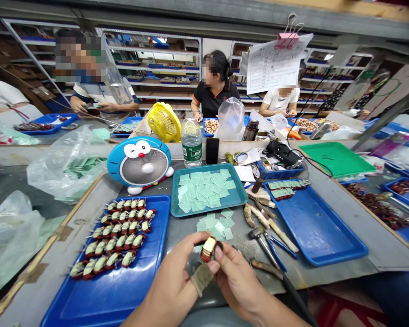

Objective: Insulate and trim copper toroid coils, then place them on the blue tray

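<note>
Both my hands meet near the bench's front edge around one small wound coil with a red body and pale top. My left hand, its thumb wrapped in worn tape, pinches the coil from the left. My right hand closes on it from the right with thumb and fingertips. Just left lies a blue tray holding rows of several similar coils. Ahead, a teal tray holds many pale green paper squares, and loose squares lie on the bench in front of it.
Pliers and worn hand tools lie right of my hands, beside a blue tray with a row of green-wrapped parts. A cartoon desk fan, water bottle and phone stand behind. Several people work across the bench.
</note>
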Tool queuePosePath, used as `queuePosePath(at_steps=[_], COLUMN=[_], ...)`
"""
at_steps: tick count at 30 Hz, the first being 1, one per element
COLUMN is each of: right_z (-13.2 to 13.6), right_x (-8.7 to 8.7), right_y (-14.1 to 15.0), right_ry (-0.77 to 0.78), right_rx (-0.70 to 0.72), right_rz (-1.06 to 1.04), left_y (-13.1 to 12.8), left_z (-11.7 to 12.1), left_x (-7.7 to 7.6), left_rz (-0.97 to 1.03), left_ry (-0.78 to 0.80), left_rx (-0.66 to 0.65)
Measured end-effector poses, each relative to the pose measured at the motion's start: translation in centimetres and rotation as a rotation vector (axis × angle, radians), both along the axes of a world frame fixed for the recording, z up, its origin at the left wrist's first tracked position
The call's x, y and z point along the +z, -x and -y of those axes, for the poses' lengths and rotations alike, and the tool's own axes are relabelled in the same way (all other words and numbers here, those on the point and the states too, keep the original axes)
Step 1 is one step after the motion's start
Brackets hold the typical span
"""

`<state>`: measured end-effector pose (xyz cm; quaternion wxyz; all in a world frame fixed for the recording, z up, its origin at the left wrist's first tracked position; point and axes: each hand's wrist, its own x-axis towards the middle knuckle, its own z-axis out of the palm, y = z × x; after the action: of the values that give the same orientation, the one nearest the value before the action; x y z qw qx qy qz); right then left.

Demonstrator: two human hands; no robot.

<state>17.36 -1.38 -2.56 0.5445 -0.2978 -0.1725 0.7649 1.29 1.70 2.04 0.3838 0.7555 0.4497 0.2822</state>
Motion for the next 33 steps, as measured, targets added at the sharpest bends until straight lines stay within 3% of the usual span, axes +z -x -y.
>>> queuePosePath(at_steps=[9, 16, 20, 28, 33], right_z=[-0.3, 0.1, 0.5, 1.6, 2.1], right_x=[0.7, 1.3, 1.0, -0.3, -0.8], right_y=[-1.0, -1.7, -2.1, -2.3, -2.8], right_ry=[-0.121, -0.228, -0.240, -0.260, -0.241], right_rx=[-0.064, -0.041, -0.049, -0.010, 0.000], right_rz=[0.488, 0.612, 0.743, 1.003, 1.052], left_y=[0.2, -0.2, -0.1, 0.8, 1.1], left_z=[-0.6, -0.6, -0.6, -0.9, -1.1], left_x=[-0.8, -1.2, -1.4, -2.8, -3.2], left_rz=[0.149, 0.571, 0.722, 0.812, 0.834], left_ry=[0.160, 0.519, 0.634, 0.629, 0.605], left_rx=[0.030, 0.106, 0.152, 0.226, 0.257])
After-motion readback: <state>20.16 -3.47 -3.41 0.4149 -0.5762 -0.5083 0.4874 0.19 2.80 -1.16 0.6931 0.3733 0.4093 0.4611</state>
